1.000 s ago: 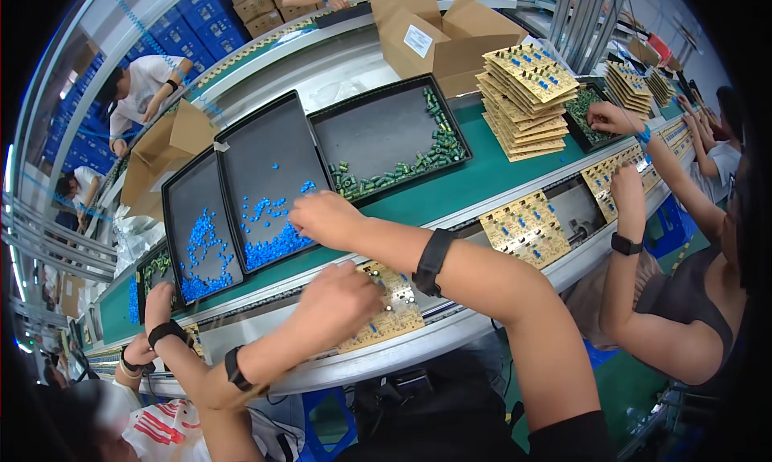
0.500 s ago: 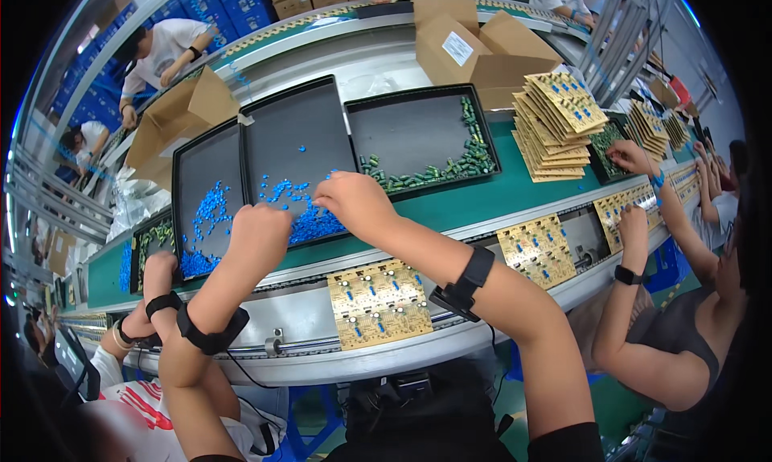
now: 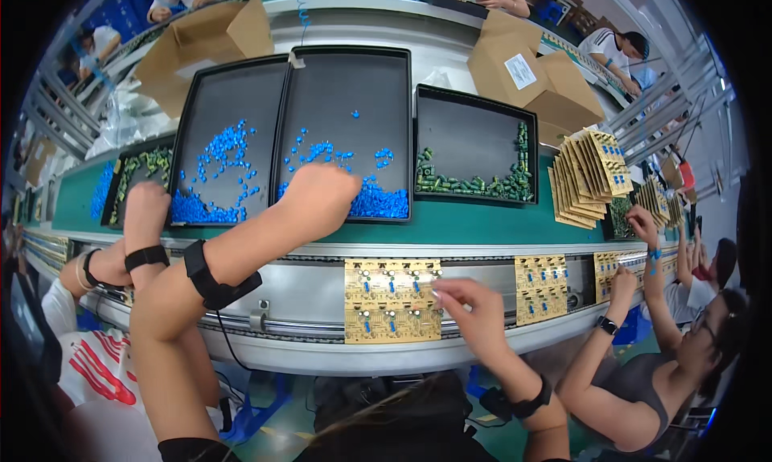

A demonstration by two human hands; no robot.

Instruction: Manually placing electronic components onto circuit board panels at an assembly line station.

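My left hand (image 3: 322,195) hangs over the near part of the middle black tray (image 3: 346,76), by a heap of small blue electronic components (image 3: 378,201). Its fingers are curled, and their tips and whatever they hold are hidden. Low over the conveyor, my right hand (image 3: 476,313) has thumb and forefinger drawn together at the right edge of a tan circuit board (image 3: 392,301). What sits between those fingertips is too small to make out. Blue and white parts stand on the board. Both wrists wear black straps.
Left is another black tray (image 3: 233,88) of blue components; right, a tray (image 3: 474,112) of green cylindrical ones. Stacked boards (image 3: 591,176) stand farther right, beyond a second board (image 3: 541,289) on the conveyor. Open cartons (image 3: 515,68) stand behind. A co-worker's hand (image 3: 147,213) is close at left.
My right hand has come from the blue components down to the circuit board. My left hand has moved right, over the middle tray. The view has turned.
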